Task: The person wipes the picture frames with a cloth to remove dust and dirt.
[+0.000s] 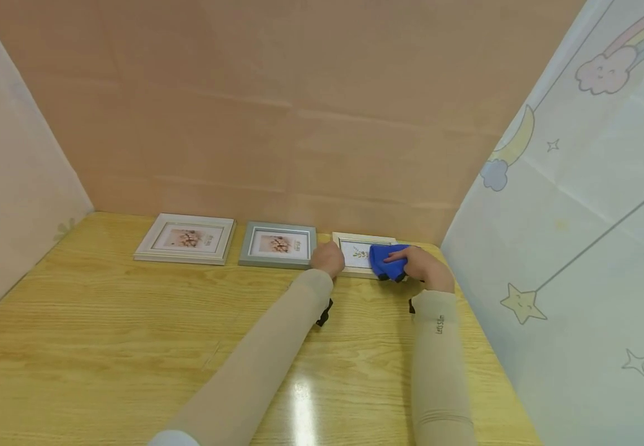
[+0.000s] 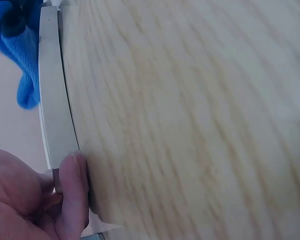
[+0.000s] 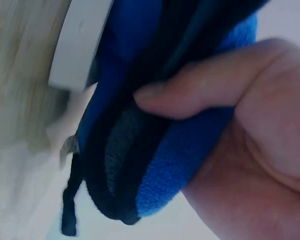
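A cream picture frame (image 1: 362, 272) with a plant print lies flat at the back right of the table. My left hand (image 1: 329, 257) pinches its left end; in the left wrist view the hand (image 2: 35, 200) has finger and thumb at the corner of the frame's pale edge (image 2: 52, 100). With my right hand (image 1: 429, 267) I hold a folded blue cloth (image 1: 384, 260) over the frame's right part, hiding it. The right wrist view shows my thumb across the cloth's black trim (image 3: 102, 165), beside a frame corner (image 3: 80, 45).
To the left lie a grey picture frame (image 1: 248, 244) and a whitish one (image 1: 152, 241), both with flower prints. The wooden table (image 1: 132, 334) meets a tan backdrop (image 1: 277, 142) behind and patterned white panels on the left and right (image 1: 589, 248).
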A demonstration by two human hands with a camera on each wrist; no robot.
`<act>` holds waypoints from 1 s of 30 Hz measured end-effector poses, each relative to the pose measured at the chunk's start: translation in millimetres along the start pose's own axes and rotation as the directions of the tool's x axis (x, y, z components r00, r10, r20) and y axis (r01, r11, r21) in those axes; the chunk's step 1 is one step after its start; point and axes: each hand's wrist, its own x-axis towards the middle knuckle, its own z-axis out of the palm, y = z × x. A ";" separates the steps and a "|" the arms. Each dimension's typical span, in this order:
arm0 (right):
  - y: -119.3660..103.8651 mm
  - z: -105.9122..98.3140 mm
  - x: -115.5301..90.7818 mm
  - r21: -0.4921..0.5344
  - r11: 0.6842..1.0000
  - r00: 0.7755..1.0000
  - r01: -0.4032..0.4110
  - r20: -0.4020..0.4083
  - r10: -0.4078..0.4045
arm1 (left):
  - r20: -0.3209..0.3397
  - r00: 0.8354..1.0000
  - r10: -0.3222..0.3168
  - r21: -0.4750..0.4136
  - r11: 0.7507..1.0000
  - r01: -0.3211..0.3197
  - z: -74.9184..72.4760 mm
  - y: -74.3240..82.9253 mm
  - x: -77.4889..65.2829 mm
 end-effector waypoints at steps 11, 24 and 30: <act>8.3 11.3 23.6 -0.050 0.998 0.990 -0.034 -0.138 0.027 | -0.032 0.999 0.025 0.005 1.000 -0.024 -2.3 5.2 -5.0; -47.3 -6.7 -20.5 -0.170 0.983 0.990 -0.069 0.110 0.088 | -0.068 0.997 0.030 0.007 1.000 -0.029 1.3 0.7 -6.5; -79.9 0.6 -12.5 -0.194 0.981 0.991 0.020 0.137 0.007 | -0.066 0.998 0.012 -0.003 1.000 -0.012 1.9 0.1 -4.4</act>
